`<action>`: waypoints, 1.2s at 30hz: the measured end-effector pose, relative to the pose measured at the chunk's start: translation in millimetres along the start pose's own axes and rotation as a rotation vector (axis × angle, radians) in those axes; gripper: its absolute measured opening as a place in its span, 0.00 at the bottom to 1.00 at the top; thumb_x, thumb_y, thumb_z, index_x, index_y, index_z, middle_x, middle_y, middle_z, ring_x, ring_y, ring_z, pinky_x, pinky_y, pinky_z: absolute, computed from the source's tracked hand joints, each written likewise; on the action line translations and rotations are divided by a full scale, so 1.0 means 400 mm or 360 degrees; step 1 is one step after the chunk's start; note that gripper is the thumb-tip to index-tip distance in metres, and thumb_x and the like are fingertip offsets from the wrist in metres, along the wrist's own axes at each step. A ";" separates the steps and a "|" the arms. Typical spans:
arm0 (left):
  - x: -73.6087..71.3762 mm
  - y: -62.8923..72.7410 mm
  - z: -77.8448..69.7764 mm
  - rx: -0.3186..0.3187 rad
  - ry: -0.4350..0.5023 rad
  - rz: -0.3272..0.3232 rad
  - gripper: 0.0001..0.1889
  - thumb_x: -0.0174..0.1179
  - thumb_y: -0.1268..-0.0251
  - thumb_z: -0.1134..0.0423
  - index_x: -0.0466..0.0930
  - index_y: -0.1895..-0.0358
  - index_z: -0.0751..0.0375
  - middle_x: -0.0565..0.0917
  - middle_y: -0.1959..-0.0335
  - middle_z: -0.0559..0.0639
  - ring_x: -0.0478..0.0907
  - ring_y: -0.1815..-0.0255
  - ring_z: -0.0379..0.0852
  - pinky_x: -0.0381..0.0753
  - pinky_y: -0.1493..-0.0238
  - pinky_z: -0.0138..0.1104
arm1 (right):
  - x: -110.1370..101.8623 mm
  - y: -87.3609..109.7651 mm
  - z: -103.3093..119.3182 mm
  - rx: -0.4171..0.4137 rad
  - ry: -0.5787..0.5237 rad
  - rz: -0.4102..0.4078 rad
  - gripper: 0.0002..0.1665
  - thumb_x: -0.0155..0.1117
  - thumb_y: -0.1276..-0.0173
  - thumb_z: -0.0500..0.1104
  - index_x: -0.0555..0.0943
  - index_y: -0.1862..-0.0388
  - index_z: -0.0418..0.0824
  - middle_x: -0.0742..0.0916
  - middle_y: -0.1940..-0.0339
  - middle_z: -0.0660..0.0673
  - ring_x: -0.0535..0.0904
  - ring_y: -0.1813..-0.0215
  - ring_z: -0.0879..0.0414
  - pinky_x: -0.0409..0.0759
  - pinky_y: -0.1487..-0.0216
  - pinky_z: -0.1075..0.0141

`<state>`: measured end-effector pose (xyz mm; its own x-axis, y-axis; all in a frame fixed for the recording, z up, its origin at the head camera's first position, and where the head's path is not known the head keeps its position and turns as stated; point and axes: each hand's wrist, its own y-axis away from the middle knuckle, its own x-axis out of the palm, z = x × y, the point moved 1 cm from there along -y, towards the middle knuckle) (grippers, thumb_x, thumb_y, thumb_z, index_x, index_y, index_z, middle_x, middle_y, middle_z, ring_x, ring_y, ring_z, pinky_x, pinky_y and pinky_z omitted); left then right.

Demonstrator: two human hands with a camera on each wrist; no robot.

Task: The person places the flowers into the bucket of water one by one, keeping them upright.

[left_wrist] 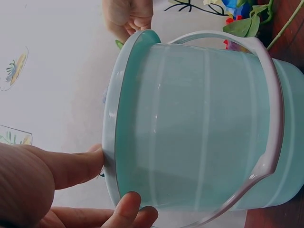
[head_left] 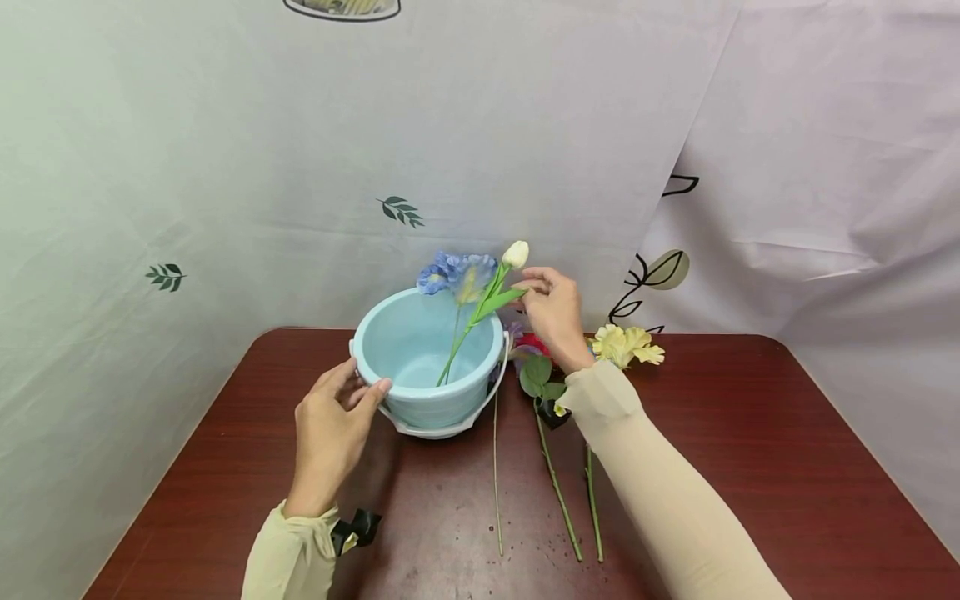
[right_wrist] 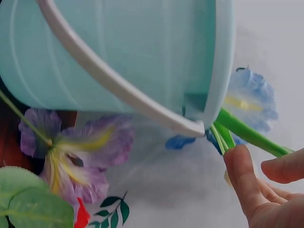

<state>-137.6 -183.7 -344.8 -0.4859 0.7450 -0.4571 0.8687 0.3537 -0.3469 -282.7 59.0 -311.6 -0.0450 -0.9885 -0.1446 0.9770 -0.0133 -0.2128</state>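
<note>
My left hand (head_left: 333, 421) holds the light blue bucket (head_left: 435, 404) at its near left rim, thumb on the rim (left_wrist: 110, 126) and fingers against the outer wall. Inside the bucket lean a white tulip (head_left: 516, 254) with green leaves and a blue iris-like flower (head_left: 457, 273), their heads above the far right rim. Beside the tulip, my right hand (head_left: 553, 308) has its thumb and fingers apart. Its fingertips overlap the tulip's leaf and stem (right_wrist: 223, 137) in the right wrist view.
Right of the bucket lie several flowers: a purple one (right_wrist: 90, 152), a red one (head_left: 534, 343) and a yellow one (head_left: 626, 346). Their long stems (head_left: 557, 483) point toward the table's (head_left: 750, 467) near edge. A pale cloth (head_left: 525, 125) hangs behind. The bucket's handle (left_wrist: 273, 109) hangs down.
</note>
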 end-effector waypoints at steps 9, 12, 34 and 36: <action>0.001 0.000 -0.002 -0.0004 0.0007 0.0010 0.28 0.69 0.42 0.66 0.73 0.38 0.72 0.79 0.49 0.64 0.84 0.55 0.54 0.72 0.64 0.09 | -0.053 -0.010 -0.004 0.0008 0.0000 -0.0105 0.18 0.51 0.30 0.29 0.76 0.43 0.29 0.86 0.56 0.32 0.86 0.63 0.47 0.85 0.62 0.67; 0.001 0.000 -0.001 0.0003 0.0013 0.0007 0.28 0.69 0.42 0.66 0.73 0.38 0.72 0.80 0.49 0.64 0.84 0.55 0.54 0.73 0.63 0.09 | -0.072 -0.013 -0.008 -0.0018 -0.0034 -0.0142 0.17 0.52 0.29 0.30 0.76 0.44 0.27 0.85 0.56 0.29 0.87 0.66 0.53 0.85 0.57 0.65; 0.003 0.001 0.007 0.0014 -0.0049 -0.0014 0.28 0.69 0.43 0.66 0.74 0.39 0.72 0.80 0.50 0.62 0.85 0.57 0.52 0.72 0.64 0.09 | -0.276 -0.019 -0.066 0.0096 -0.0048 -0.0365 0.20 0.56 0.29 0.35 0.72 0.42 0.24 0.85 0.72 0.51 0.85 0.72 0.59 0.84 0.64 0.72; 0.003 0.000 0.006 0.0011 -0.0048 -0.0012 0.28 0.69 0.43 0.66 0.74 0.39 0.72 0.80 0.50 0.62 0.85 0.57 0.52 0.72 0.64 0.09 | -0.290 -0.019 -0.075 0.0133 -0.0028 -0.0371 0.21 0.56 0.28 0.35 0.72 0.42 0.24 0.84 0.74 0.52 0.85 0.73 0.61 0.84 0.65 0.74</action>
<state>-138.2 -184.2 -347.4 -0.4954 0.7249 -0.4786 0.8642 0.3555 -0.3561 -291.3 178.2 -322.2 -0.2681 -0.9597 -0.0838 0.9546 -0.2529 -0.1574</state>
